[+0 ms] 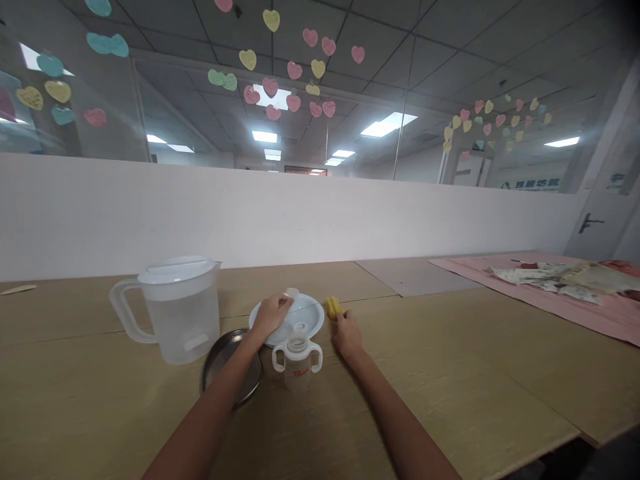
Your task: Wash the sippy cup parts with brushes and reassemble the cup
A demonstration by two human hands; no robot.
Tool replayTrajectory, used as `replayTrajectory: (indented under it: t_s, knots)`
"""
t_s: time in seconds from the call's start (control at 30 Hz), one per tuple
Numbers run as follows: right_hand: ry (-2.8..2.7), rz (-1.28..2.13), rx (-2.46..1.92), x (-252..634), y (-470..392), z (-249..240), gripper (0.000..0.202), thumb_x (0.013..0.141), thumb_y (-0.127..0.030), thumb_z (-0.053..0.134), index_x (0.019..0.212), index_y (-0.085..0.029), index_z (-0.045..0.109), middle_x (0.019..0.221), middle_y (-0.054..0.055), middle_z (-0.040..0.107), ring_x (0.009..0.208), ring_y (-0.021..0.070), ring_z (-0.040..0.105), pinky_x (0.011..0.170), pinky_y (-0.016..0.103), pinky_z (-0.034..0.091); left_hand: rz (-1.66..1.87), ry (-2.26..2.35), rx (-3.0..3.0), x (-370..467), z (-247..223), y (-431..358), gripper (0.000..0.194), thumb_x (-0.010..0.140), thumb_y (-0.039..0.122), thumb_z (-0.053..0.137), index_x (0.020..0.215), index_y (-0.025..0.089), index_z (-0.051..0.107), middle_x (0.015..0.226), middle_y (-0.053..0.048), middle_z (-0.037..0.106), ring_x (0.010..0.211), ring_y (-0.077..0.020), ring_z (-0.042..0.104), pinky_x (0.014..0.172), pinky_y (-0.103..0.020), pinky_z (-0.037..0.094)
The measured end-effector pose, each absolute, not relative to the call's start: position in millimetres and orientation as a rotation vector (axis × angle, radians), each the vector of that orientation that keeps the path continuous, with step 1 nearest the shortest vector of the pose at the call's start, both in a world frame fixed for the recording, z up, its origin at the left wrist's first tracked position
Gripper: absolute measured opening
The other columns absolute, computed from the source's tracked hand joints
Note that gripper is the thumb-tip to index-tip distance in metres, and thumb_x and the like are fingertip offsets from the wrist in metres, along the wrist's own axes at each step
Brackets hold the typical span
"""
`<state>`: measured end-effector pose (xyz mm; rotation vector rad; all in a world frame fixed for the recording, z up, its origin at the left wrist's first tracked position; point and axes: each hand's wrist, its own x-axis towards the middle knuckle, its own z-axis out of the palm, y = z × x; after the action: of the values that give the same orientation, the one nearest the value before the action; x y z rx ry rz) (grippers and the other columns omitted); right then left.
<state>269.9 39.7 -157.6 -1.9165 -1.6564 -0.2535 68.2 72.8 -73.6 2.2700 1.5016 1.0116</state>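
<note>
The right hand has its fingers clamped on the near end of a yellow sponge-like piece, which lies just right of the white plate, its far end sticking out beyond the fingertips. The left hand reaches over the left part of the plate, its fingers drawn together; their tips meet a small translucent cap at the plate's far edge, though I cannot tell whether they grip it.

The plate carries 1 small round white piece near its front edge. Directly in front of the plate stands 1 clear bottle, upright and uncapped, with 2 white handles and red lettering; what it holds, if anything, is too unclear to tell. Left of the plate and nearer the viewer sits 1 round metal dish, partly hidden under the left forearm. Farther left of the plate stands 1 large translucent pitcher with its lid on and 1 handle; its cloudy wall does not show whether there is liquid inside.

All of these rest on the table. Well to the right of the plate, 1 pink cloth is spread out with crumpled fabric on top.
</note>
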Motion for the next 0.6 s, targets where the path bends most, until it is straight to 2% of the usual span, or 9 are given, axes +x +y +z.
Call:
replayTrajectory:
  t_s: [0.1,0.17,0.27,0.37,0.47,0.6]
  knots:
    - [-1.434,-0.147,-1.952,278.5,41.0,-156.4,0.040,0.063,0.000,0.043,0.099,-0.014,0.055,0.093,0.012,0.058,0.077,0.0177,0.056,0.063,0.024,0.038,1.122,1.458,2.179,69.1,-69.9,75.9,0.034,0.078,0.039,0.043,0.092,0.014,0.061,0.090,-0.010,0.067,0.081,-0.0187,0.062,0.069,-0.026,0.046]
    - [-1.387,-0.103,-1.930,283.3,40.5,-154.5,0.042,0.063,0.000,0.042,0.102,-0.012,0.052,0.089,0.011,0.060,0.076,0.0172,0.057,0.063,0.023,0.038,1.108,1.412,2.177,68.7,-71.1,76.0,0.029,0.075,0.032,0.048,0.092,0.013,0.061,0.089,-0.009,0.068,0.080,-0.0179,0.063,0.070,-0.026,0.047]
    - [-1.382,-0.077,-1.900,285.7,39.4,-152.6,0.041,0.065,-0.001,0.042,0.103,-0.011,0.052,0.087,0.010,0.062,0.076,0.0167,0.057,0.063,0.023,0.037,1.001,1.347,2.241,69.0,-76.4,72.4,0.023,0.070,0.021,0.050,0.087,0.015,0.065,0.094,-0.008,0.067,0.087,-0.0186,0.061,0.079,-0.027,0.045]
    - [-1.392,-0.039,-1.840,282.8,38.3,-151.9,0.037,0.069,-0.003,0.041,0.103,-0.012,0.052,0.089,0.009,0.063,0.077,0.0159,0.058,0.063,0.022,0.037,0.848,1.277,2.342,72.3,-81.8,66.5,0.025,0.069,0.019,0.050,0.088,0.018,0.067,0.101,-0.006,0.066,0.097,-0.0203,0.057,0.087,-0.029,0.039]
    - [-1.393,-0.027,-1.809,278.0,37.0,-150.3,0.035,0.072,-0.005,0.041,0.103,-0.015,0.052,0.092,0.008,0.063,0.080,0.0152,0.057,0.063,0.021,0.035,0.698,1.224,2.424,77.4,-85.3,62.2,0.027,0.068,0.019,0.053,0.090,0.022,0.068,0.101,-0.003,0.066,0.098,-0.0202,0.056,0.088,-0.028,0.037]
    - [-1.391,-0.050,-1.822,273.1,35.1,-146.0,0.033,0.074,-0.006,0.041,0.102,-0.017,0.054,0.092,0.006,0.063,0.079,0.0139,0.057,0.063,0.021,0.034,0.600,1.249,2.493,82.0,-88.0,61.5,0.029,0.066,0.018,0.054,0.092,0.022,0.067,0.097,-0.004,0.067,0.094,-0.0206,0.057,0.085,-0.029,0.037]
